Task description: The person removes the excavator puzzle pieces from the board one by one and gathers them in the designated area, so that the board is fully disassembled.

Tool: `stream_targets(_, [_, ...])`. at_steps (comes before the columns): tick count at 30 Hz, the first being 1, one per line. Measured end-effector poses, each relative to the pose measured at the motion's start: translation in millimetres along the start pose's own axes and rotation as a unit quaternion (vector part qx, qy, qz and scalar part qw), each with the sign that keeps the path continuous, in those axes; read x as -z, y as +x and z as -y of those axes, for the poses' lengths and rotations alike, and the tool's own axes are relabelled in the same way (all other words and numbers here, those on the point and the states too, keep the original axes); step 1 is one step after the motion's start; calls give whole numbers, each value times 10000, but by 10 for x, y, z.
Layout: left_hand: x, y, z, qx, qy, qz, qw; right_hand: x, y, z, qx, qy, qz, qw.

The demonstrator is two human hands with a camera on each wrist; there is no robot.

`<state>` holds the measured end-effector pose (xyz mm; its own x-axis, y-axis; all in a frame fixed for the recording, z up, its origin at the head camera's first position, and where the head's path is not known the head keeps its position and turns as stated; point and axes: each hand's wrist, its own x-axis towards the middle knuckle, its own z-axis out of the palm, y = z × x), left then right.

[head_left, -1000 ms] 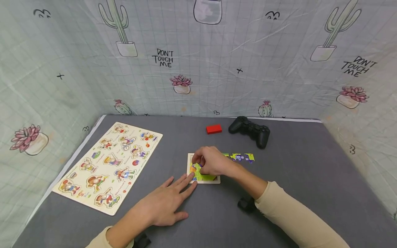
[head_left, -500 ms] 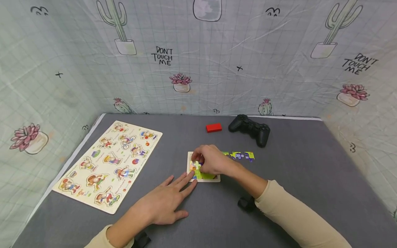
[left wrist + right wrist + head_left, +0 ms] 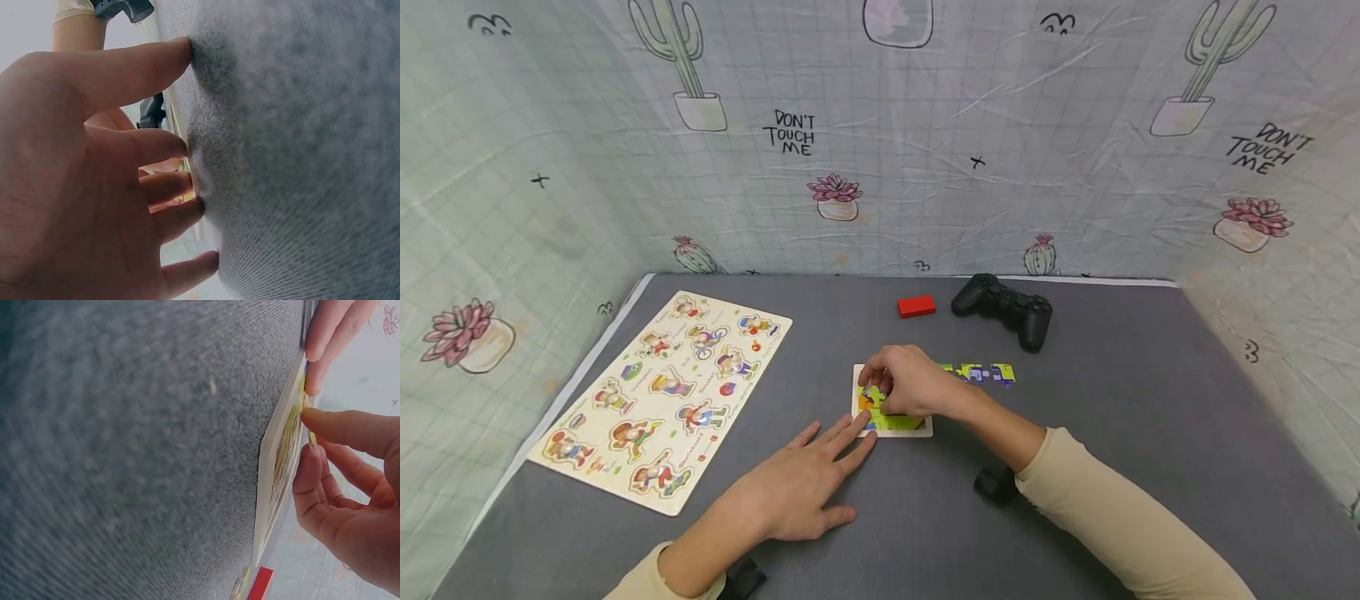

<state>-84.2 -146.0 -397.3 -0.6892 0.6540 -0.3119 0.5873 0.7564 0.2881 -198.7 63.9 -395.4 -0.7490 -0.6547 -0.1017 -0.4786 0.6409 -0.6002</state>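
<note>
A small jigsaw puzzle board (image 3: 904,434) with a pale wooden rim lies in the middle of the table, partly filled with yellow-green pieces. My right hand (image 3: 915,385) is over its upper part and pinches a yellow-green puzzle piece (image 3: 312,438) between thumb and fingers, close above the board. My left hand (image 3: 801,489) lies palm down with fingers spread, its fingertips at the board's lower-left corner. To the right of the board, loose puzzle pieces (image 3: 1003,374) in yellow, green and purple lie in a row, partly hidden by the right hand.
A large wooden board (image 3: 662,400) with cartoon figures lies at the left. Behind the puzzle are a red block (image 3: 916,307) and a black game controller (image 3: 1002,310). Patterned cloth (image 3: 917,125) surrounds the back and sides of the grey table.
The head view has shifted slightly, so everything sits a little higher. Both hands keep nearly the same place, while the piece in the right hand appears to have tilted a little.
</note>
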Motion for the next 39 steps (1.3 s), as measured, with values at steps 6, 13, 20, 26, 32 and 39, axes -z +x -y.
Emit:
stream_targets(6, [7, 3, 0, -11, 39, -5, 10000, 5, 15, -10, 18, -46, -33, 10000])
stream_targets(13, [15, 6, -3, -29, 69, -25, 10000, 2, 11, -10, 52, -116, -81, 9999])
stream_targets(20, [8, 13, -4, -46, 75, -35, 10000, 0, -10, -27, -31, -133, -170, 9998])
stream_targets(26, [3, 11, -9, -30, 73, -54, 10000, 32, -63, -36, -151, -12, -329, 9993])
stream_targets(32, [0, 0, -13, -31, 77, -71, 9999, 70, -150, -56, -296, 196, -393, 9986])
stream_targets(39, [-7, -2, -12, 30, 39, -45, 10000, 194, -310, -62, -519, 475, -738, 9948])
